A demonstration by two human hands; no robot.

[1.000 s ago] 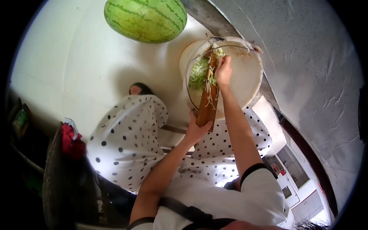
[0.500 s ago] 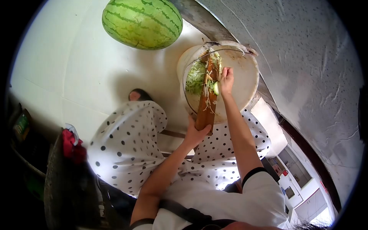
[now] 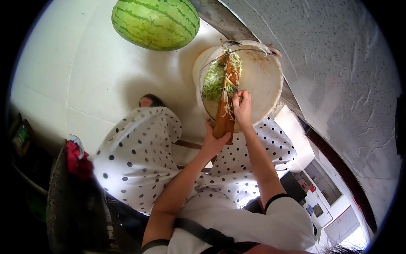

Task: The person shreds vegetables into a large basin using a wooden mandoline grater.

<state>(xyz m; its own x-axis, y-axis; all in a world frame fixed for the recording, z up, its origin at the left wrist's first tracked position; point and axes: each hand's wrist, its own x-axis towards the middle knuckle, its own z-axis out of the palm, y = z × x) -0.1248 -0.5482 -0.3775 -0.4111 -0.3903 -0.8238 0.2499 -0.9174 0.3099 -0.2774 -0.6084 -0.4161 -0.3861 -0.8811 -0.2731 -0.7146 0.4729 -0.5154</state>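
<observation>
My left hand [image 3: 213, 140] is wrapped round the lower end of a long wooden grater [image 3: 224, 120], which slants over the rim of a white bucket [image 3: 264, 84]. Pale green shreds cling to the grater's face around its middle. Beside its right edge, my right hand [image 3: 242, 108] has its fingers curled in close to those shreds; whatever they hold is hidden. A heap of shredded vegetable [image 3: 212, 82] lies in the bucket to the left of the grater. The bucket's thin wire handle [image 3: 207, 63] arches across its left side.
A large striped watermelon [image 3: 155, 23] rests on the pale floor [image 3: 91, 67] at the upper left. A grey speckled surface [image 3: 338, 63] runs along the right. My spotted trouser legs [image 3: 131, 148] flank the bucket's near side. Red cloth [image 3: 78, 161] hangs at the left.
My right hand has slid down along the grater toward me, its fingers turned in. The pale green vegetable piece beside it is no longer visible. My left hand keeps its hold.
</observation>
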